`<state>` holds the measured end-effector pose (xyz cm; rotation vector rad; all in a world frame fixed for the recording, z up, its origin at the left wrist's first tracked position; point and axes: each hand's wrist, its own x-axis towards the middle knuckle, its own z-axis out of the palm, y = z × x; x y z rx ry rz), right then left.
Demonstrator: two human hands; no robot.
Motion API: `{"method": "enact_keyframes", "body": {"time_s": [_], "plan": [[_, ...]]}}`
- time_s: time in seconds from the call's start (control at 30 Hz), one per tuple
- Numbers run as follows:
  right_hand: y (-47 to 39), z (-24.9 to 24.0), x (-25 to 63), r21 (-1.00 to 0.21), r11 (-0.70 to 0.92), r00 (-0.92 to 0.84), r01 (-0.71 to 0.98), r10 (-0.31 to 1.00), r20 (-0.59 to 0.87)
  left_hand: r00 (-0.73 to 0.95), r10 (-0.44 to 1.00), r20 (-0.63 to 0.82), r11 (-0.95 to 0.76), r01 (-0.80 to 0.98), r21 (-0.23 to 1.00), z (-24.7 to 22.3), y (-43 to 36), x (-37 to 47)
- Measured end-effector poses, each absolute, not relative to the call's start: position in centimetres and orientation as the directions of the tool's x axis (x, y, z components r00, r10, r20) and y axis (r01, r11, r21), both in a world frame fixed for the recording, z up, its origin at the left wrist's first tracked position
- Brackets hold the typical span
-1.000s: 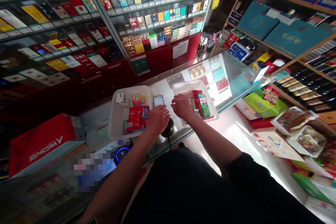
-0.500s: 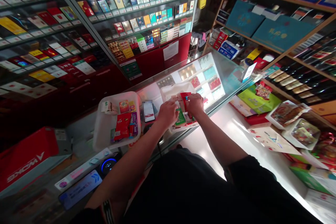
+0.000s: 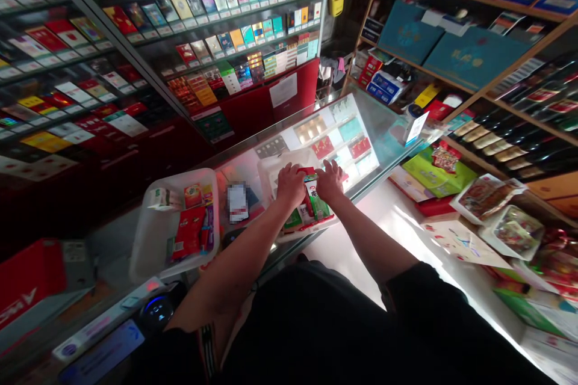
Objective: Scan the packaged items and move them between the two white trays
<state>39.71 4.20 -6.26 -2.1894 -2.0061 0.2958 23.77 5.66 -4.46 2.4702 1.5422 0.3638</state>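
Both hands are over a white plastic bin on the glass counter. My left hand has its fingers curled at the upper left edge of a red, green and white snack packet. At the packet's other side is my right hand, fingers bent and thumb against its top edge. My fingertips are partly hidden. Below the hands, more green and red snack packets lie in the bin. Left of it rests a phone with a blurred screen.
A second white bin with a red packet and small boxes stands at the left. Beyond it are a red box and a round black device. A small sign stands at the counter's right end. Cigarette shelves line the back.
The view has shifted, so the bins and phone appear further left. My hands have moved, and the green and white snack packet between them now shows more fully.
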Motion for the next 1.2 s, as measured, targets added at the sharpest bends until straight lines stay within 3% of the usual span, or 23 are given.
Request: {"method": "enact_keyframes", "body": {"time_s": [0.23,0.37,0.57,0.77,0.9,1.07,1.2], "plan": [[4.7,-6.7,40.2,-0.279,-0.081,0.044,0.957,0.99,-0.137,0.398,0.916,0.047,-0.391,0.86,0.328,-5.0,6.5,24.5],[4.3,-6.4,40.1,-0.325,-0.082,0.057,0.942,0.995,-0.087,0.373,0.927,0.034,-0.358,0.857,0.37,-4.7,6.3,23.4],[3.2,-4.9,38.7,-0.52,-0.023,0.057,0.854,0.997,0.05,0.349,0.935,0.067,-0.335,0.802,0.494,-4.0,6.3,19.5],[0.9,-2.7,35.3,-0.675,-0.026,0.087,0.737,0.995,0.057,0.35,0.936,0.038,-0.295,0.72,0.628,-1.4,4.6,14.7],[-0.8,-1.5,31.7,-0.739,-0.056,0.108,0.671,0.994,0.023,0.244,0.97,-0.015,-0.161,0.683,0.713,0.4,2.5,11.0],[-2.8,-0.5,26.5,-0.814,-0.173,0.236,0.554,0.971,-0.046,0.124,0.992,0.035,-0.103,0.601,0.793,0.4,0.1,6.7],[-4.1,-0.5,23.0,-0.857,-0.173,0.282,0.485,0.959,-0.034,-0.042,0.999,0.002,0.014,0.381,0.925,-0.6,-1.6,4.3]]}}
